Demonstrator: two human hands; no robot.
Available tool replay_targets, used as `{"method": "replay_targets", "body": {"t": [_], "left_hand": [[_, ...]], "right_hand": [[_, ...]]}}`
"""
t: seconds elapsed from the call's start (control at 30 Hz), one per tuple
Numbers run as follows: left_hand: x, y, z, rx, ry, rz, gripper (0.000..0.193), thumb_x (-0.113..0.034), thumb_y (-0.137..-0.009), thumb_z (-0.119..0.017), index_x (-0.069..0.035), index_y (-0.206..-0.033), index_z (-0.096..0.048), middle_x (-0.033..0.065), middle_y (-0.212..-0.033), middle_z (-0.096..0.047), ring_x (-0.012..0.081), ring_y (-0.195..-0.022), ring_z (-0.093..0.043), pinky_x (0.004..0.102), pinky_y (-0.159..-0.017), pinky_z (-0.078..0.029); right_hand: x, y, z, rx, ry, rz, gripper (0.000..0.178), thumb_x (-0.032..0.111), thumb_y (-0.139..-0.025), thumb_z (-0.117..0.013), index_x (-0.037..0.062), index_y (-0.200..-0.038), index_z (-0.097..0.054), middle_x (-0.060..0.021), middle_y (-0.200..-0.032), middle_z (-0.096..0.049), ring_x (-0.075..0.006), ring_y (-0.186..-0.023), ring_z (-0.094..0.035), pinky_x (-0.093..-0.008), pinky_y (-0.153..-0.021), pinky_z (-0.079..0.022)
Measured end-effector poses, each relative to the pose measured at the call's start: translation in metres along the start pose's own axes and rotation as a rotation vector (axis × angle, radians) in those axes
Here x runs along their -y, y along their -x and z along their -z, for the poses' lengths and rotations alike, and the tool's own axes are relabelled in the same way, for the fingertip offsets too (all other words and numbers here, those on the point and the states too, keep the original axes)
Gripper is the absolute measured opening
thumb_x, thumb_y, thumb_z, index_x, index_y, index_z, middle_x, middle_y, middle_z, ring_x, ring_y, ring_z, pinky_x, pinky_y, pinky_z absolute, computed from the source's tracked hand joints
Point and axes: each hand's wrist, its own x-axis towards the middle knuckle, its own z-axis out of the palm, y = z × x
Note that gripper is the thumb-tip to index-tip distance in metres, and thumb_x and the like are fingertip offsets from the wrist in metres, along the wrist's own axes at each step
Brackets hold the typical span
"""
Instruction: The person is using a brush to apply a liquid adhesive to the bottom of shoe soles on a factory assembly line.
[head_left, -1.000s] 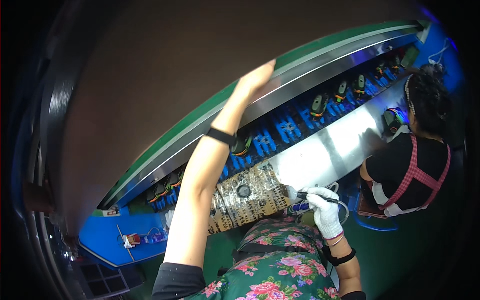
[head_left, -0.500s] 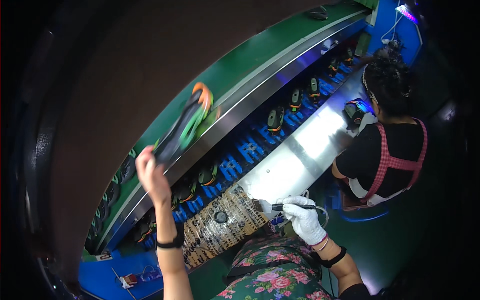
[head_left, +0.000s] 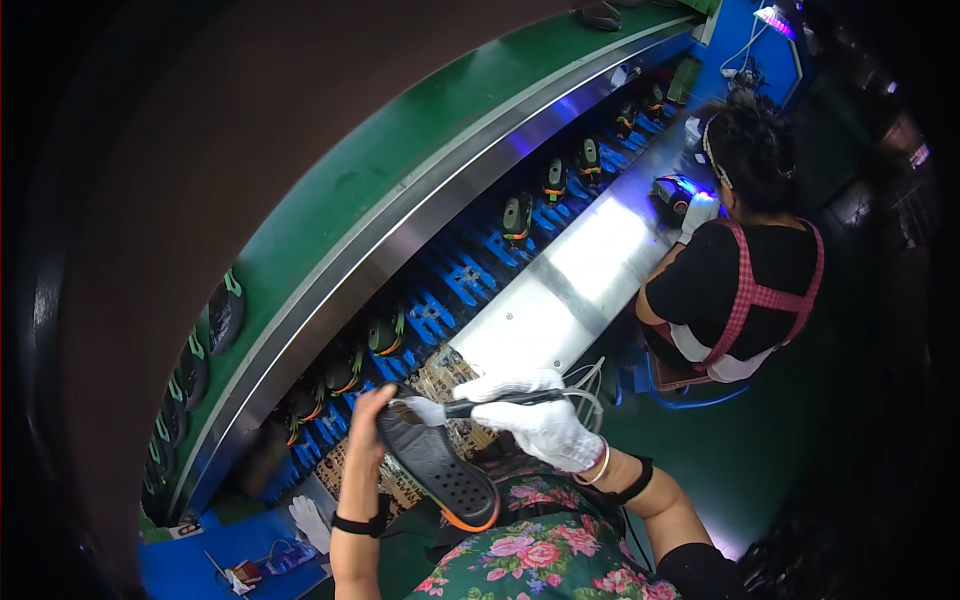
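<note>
I see two hands. The bare left hand (head_left: 365, 428) is closed on one end of one black shoe sole (head_left: 440, 474), which is just right of it. The gloved right hand (head_left: 537, 418) is curled around one black tool (head_left: 460, 408), its pale tip over the sole. One loose white glove (head_left: 311, 521) is left of both hands. One person (head_left: 755, 280) sits farther ahead, to their right.

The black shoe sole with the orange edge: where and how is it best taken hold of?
Probably by the rim at the upper end of the sole, coming from the left, as the left hand does. It is long and narrow with its hole-dotted face showing, so an edge grip leaves most of that face uncovered. The right hand and its tool occupy the right side.
</note>
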Motion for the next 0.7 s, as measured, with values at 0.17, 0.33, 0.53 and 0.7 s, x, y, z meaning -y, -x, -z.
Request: {"method": "replay_targets", "body": {"t": [0.17,0.33,0.53,0.7], "left_hand": [[0.089,0.016,-0.021,0.239,0.396,0.170,0.092,-0.070,-0.087,-0.062,-0.002,-0.149,-0.047,0.0206,-0.144,-0.057,0.0382,-0.132,-0.056,0.0551,-0.114,-0.043],[0.089,0.040,-0.055,0.668,0.659,0.415,0.121,-0.097,-0.078,-0.038,-0.002,-0.155,-0.039,0.0302,-0.144,-0.054,0.0456,-0.128,-0.058,0.0582,-0.112,-0.043],[0.053,0.030,-0.087,0.577,0.863,0.293,0.120,-0.098,-0.080,-0.021,0.000,-0.141,-0.051,0.0220,-0.120,-0.065,0.0363,-0.109,-0.065,0.0495,-0.103,-0.050],[0.017,0.041,-0.110,0.661,1.127,0.096,0.119,-0.097,-0.081,-0.015,0.001,-0.136,-0.053,0.0193,-0.119,-0.065,0.0335,-0.109,-0.065,0.0478,-0.102,-0.050]], "right_hand": [[-0.009,-0.004,-0.011,0.025,0.383,0.212,0.025,-0.007,-0.090,-0.068,-0.0038,-0.114,-0.073,-0.0126,-0.117,-0.074,-0.0187,-0.112,-0.068,-0.0327,-0.099,-0.053],[0.002,-0.007,-0.016,-0.172,0.131,-0.188,0.019,-0.003,-0.089,-0.070,-0.0035,-0.107,-0.076,-0.0131,-0.112,-0.076,-0.0188,-0.103,-0.071,-0.0318,-0.095,-0.055],[0.021,-0.008,-0.017,-0.187,0.219,-0.127,0.022,-0.007,-0.085,-0.073,-0.0057,-0.106,-0.076,-0.0119,-0.085,-0.075,-0.0155,-0.070,-0.071,-0.0271,-0.064,-0.058],[0.014,-0.016,-0.018,-0.107,0.554,0.309,0.016,-0.004,-0.087,-0.073,-0.0055,-0.103,-0.076,-0.0083,-0.081,-0.073,-0.0107,-0.061,-0.067,-0.0240,-0.055,-0.053]]}}
